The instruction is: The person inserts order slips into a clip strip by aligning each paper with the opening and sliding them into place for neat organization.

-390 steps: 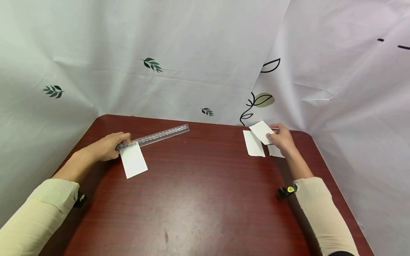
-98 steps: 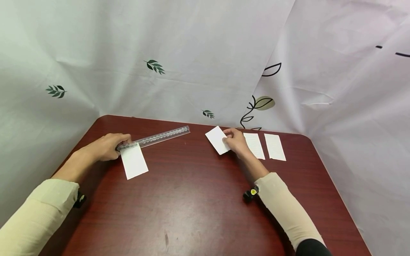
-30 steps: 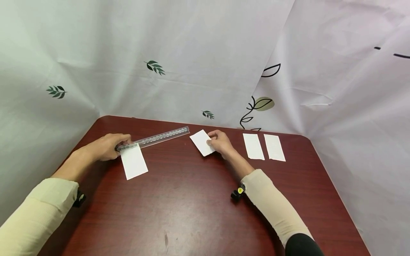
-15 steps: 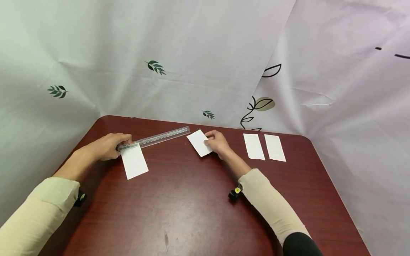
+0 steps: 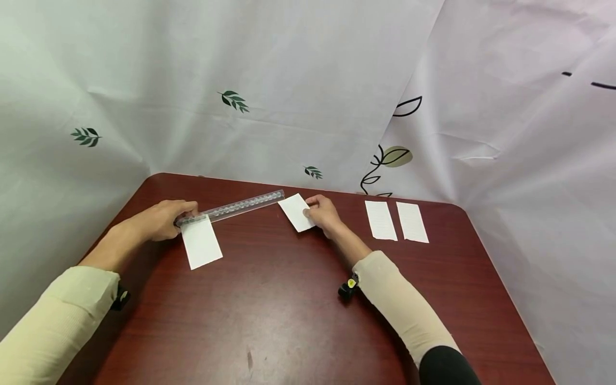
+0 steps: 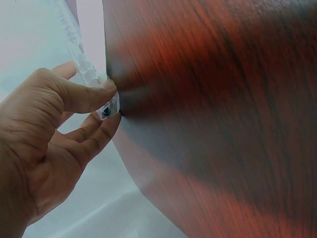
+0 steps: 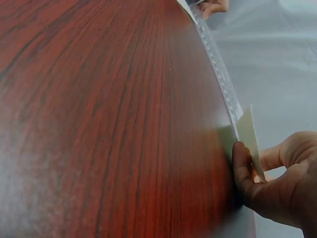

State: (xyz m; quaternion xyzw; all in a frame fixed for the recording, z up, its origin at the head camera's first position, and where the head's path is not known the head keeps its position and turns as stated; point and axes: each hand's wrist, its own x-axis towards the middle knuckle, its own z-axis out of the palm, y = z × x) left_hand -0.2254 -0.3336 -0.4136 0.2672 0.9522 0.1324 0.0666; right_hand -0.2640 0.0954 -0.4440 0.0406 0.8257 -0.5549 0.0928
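Observation:
My left hand [image 5: 161,220] pinches the near end of a long clear plastic strip [image 5: 240,206] with a row of bumps along it. In the left wrist view, thumb and fingers close on the end of the strip [image 6: 89,72]. A white paper card [image 5: 202,243] hangs at that end, by the fingers. My right hand [image 5: 326,214] pinches another white paper card [image 5: 296,213] at the strip's far end. The right wrist view shows this card [image 7: 249,135] tilted up beside the strip [image 7: 218,64]; whether they touch I cannot tell.
Two more white paper pieces [image 5: 381,220] [image 5: 412,222] lie side by side at the back right of the reddish-brown table [image 5: 269,299]. A pale cloth wall [image 5: 289,80] with leaf prints stands along the table's back and sides.
My right hand has carried its card leftward from above the two paper pieces to the strip's far end, with only a slight shift lately. The left hand and strip have stayed put.

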